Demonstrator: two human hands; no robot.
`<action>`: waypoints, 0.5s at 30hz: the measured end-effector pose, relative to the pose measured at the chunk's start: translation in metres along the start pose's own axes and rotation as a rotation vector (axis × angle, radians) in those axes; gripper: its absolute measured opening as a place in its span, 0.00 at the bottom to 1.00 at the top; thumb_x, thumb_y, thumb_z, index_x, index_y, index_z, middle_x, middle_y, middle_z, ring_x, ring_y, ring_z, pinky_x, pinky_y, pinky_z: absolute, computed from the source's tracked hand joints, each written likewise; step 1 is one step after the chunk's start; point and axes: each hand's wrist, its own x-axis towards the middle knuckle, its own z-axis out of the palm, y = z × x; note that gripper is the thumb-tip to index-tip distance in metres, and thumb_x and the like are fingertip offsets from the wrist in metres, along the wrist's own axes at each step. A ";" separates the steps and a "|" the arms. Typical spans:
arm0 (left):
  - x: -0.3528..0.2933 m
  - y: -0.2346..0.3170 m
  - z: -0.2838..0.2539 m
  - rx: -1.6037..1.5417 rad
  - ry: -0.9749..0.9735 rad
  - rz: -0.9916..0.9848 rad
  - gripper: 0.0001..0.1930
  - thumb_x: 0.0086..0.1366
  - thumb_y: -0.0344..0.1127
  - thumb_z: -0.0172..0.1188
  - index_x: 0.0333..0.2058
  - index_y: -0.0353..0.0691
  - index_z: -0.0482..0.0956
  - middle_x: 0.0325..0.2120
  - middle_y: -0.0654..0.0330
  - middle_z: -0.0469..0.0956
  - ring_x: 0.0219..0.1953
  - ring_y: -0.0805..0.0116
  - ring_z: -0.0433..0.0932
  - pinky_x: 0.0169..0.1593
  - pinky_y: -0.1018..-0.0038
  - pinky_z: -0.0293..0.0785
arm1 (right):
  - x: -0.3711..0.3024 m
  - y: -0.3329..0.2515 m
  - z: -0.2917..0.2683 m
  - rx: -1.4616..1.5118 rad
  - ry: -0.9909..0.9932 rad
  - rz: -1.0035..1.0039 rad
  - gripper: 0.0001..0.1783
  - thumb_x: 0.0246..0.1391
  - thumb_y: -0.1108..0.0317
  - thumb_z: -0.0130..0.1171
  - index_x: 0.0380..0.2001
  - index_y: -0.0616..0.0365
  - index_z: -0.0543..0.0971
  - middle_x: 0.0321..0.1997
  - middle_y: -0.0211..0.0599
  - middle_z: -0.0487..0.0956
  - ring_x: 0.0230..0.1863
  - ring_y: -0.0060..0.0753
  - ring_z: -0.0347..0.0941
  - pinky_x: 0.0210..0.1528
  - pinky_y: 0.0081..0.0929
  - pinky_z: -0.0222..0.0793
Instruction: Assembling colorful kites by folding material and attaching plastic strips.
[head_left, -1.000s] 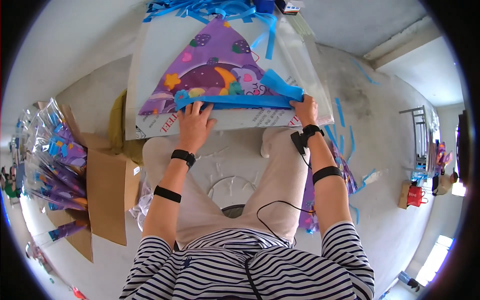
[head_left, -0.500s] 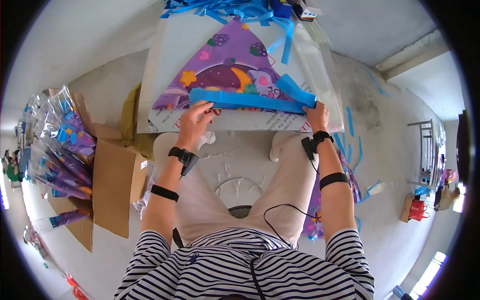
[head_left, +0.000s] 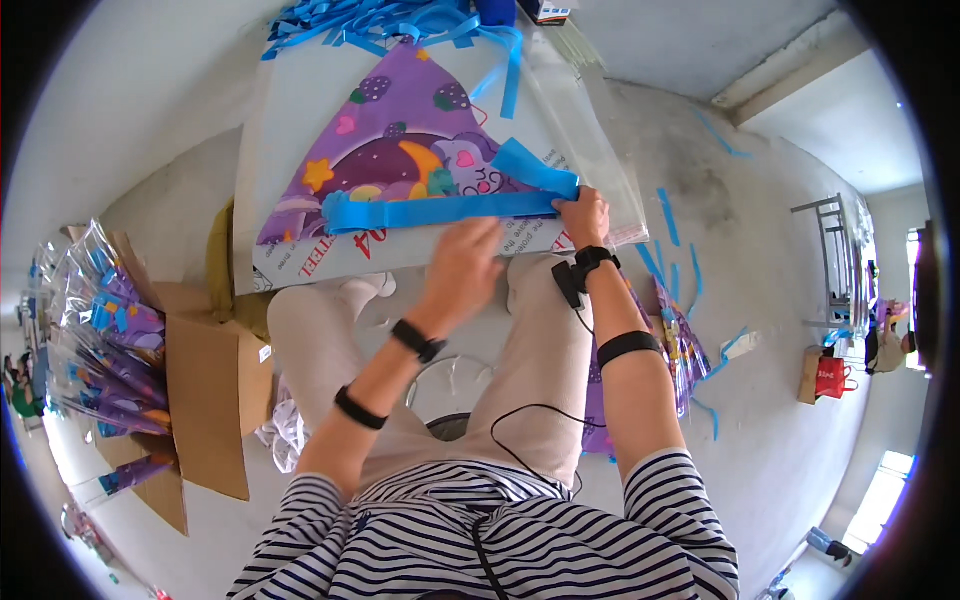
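A purple triangular sheet printed with stars, a moon and berries (head_left: 390, 120), kite-like in shape, lies on a white board (head_left: 270, 110). Along its near edge runs a blue ribbon (head_left: 430, 211), folded back on itself at the right. There my right hand (head_left: 586, 217) pinches the ribbon at the fold, fingers closed. Off the ribbon, my left hand (head_left: 462, 272) hovers over the board's near edge between my knees; motion smears its fingers, so I cannot make out their shape or anything in them.
A tangle of blue ribbons (head_left: 350, 22) lies at the board's far end. On the left, an open cardboard box (head_left: 212, 395) holds several purple printed pieces in clear sleeves (head_left: 125, 330). Loose blue strips (head_left: 668, 217) lie on the floor at right, near more purple printed pieces (head_left: 683, 350).
My left hand has let go of the ribbon's left part and moved right and nearer to me. My right hand keeps its grip at the fold. The whole view has shifted.
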 end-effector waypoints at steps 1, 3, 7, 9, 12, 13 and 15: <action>0.013 0.007 0.018 0.021 -0.060 0.049 0.25 0.53 0.29 0.69 0.51 0.35 0.77 0.50 0.53 0.75 0.54 0.52 0.73 0.57 0.60 0.69 | -0.001 -0.001 0.000 0.001 -0.004 -0.007 0.19 0.42 0.58 0.76 0.36 0.56 0.85 0.41 0.51 0.84 0.47 0.56 0.81 0.48 0.46 0.77; 0.034 0.017 0.042 0.048 -0.077 0.052 0.26 0.52 0.30 0.70 0.51 0.35 0.77 0.48 0.54 0.74 0.53 0.53 0.73 0.55 0.60 0.69 | -0.003 -0.001 -0.001 0.008 -0.001 -0.020 0.19 0.42 0.59 0.75 0.36 0.57 0.85 0.40 0.51 0.84 0.46 0.56 0.81 0.47 0.45 0.77; 0.058 0.014 0.073 0.095 -0.174 -0.035 0.30 0.50 0.34 0.73 0.54 0.39 0.76 0.48 0.58 0.72 0.53 0.55 0.71 0.54 0.60 0.69 | -0.003 -0.002 -0.001 0.042 -0.007 -0.014 0.17 0.42 0.60 0.74 0.35 0.57 0.85 0.40 0.51 0.84 0.45 0.56 0.81 0.47 0.46 0.77; 0.061 0.010 0.079 0.140 -0.193 -0.027 0.31 0.49 0.37 0.74 0.54 0.40 0.76 0.48 0.59 0.72 0.53 0.56 0.71 0.54 0.60 0.69 | -0.003 -0.001 0.000 0.042 -0.009 -0.015 0.17 0.42 0.60 0.74 0.35 0.57 0.85 0.40 0.51 0.84 0.45 0.57 0.81 0.47 0.46 0.77; 0.064 0.011 0.082 0.200 -0.219 -0.018 0.33 0.48 0.42 0.75 0.54 0.43 0.76 0.48 0.61 0.72 0.52 0.59 0.71 0.53 0.61 0.68 | 0.000 0.003 -0.002 0.049 -0.017 -0.008 0.18 0.42 0.59 0.74 0.36 0.56 0.85 0.41 0.51 0.84 0.46 0.57 0.80 0.47 0.46 0.77; 0.064 0.011 0.082 0.220 -0.223 -0.021 0.34 0.47 0.45 0.76 0.53 0.44 0.77 0.48 0.62 0.71 0.52 0.60 0.71 0.52 0.61 0.68 | 0.001 0.004 -0.001 0.059 -0.023 -0.002 0.18 0.41 0.59 0.74 0.36 0.56 0.85 0.41 0.51 0.84 0.47 0.57 0.80 0.47 0.47 0.77; 0.064 0.011 0.082 0.219 -0.224 -0.024 0.34 0.47 0.47 0.76 0.53 0.44 0.77 0.48 0.62 0.71 0.53 0.60 0.70 0.52 0.61 0.68 | 0.001 0.005 -0.001 0.058 -0.012 -0.009 0.17 0.42 0.60 0.73 0.35 0.57 0.85 0.38 0.51 0.84 0.43 0.55 0.81 0.45 0.45 0.77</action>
